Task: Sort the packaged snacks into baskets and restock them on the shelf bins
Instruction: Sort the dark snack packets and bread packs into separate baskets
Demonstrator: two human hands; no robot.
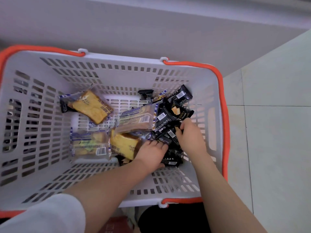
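A white slotted basket (117,69) with orange handles fills the view. Inside lie several clear packs of yellow bread: one at the back left (90,107), one at the front left (90,144), one in the middle (136,119) and one under my left wrist (123,144). Several small black snack packets (180,95) are heaped at the right. My left hand (152,153) reaches down into the heap, fingers curled over black packets. My right hand (189,133) grips a bunch of black packets (165,133) just to the left of it.
The basket stands on a pale tiled floor (272,132) against a grey wall base (151,27). A red object (116,224) and something black (168,221) show below the basket's near rim.
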